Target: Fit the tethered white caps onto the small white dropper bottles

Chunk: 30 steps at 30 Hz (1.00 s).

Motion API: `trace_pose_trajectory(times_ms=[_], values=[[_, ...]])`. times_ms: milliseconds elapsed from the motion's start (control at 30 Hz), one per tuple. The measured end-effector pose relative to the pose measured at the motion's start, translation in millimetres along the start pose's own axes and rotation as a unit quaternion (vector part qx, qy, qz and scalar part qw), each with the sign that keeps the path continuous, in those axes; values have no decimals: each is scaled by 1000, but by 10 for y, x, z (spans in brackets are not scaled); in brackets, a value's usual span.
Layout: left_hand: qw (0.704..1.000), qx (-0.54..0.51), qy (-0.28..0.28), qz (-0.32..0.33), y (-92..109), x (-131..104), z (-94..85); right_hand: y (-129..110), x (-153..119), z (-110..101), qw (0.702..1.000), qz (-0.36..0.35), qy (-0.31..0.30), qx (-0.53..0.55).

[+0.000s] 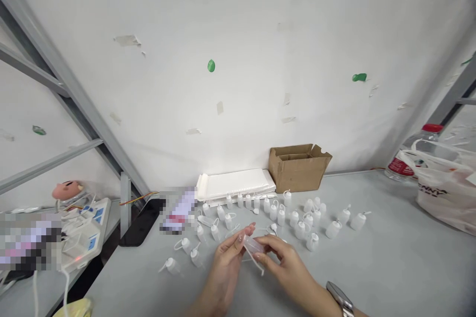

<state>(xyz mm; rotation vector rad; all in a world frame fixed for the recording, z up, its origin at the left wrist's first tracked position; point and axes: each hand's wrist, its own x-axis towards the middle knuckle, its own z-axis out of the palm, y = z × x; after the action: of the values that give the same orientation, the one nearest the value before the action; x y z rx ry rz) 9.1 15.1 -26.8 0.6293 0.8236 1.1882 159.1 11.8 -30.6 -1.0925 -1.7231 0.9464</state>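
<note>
Between my two hands is a small translucent squeeze bottle (254, 244), tipped on its side. My left hand (231, 252) pinches its cap end, where a thin white strap hangs down. Around the body of the bottle, the fingers of my right hand (280, 255) are closed. Several more small white-capped bottles (300, 229) stand on the grey table beyond and to both sides of my hands. Some have looped straps on their caps. Behind my fingers lies a white cable (273, 229), partly hidden.
A cardboard box (299, 173) and stacked white packets (236, 183) lie against the wall. To the left are a black phone (143, 223) and a power strip (98, 230). A plastic bag (442, 183) and a red-capped bottle (399, 166) stand at the right.
</note>
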Motion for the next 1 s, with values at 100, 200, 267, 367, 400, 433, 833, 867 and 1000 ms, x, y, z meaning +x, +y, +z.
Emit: trace_pose_trajectory(times_ms=[100,200,267,367,400,433,833,867,1000], values=[[1000,-26,-6,-17,2,-25,38,5,-68,22,981,-152,55,-107],[1000,-18,-1,-21,5,-53,87,22,-94,39,938,-270,104,-192],[999,-18,1,-28,-4,-59,101,33,-95,49,916,-305,119,-233],[998,-39,-1,-46,-40,-48,88,32,-93,63,898,-329,116,-266],[998,-48,-3,-50,-56,-42,78,28,-93,67,894,-335,113,-274],[997,-56,-6,-53,-72,-35,69,23,-95,70,890,-341,112,-280],[998,-51,-14,-36,-104,-15,30,47,-78,88,974,-161,70,-142],[998,-45,-11,-30,-91,-13,33,42,-60,83,987,-110,56,-108],[999,-32,-9,-17,-28,-5,40,3,-14,57,1000,-10,23,-16]])
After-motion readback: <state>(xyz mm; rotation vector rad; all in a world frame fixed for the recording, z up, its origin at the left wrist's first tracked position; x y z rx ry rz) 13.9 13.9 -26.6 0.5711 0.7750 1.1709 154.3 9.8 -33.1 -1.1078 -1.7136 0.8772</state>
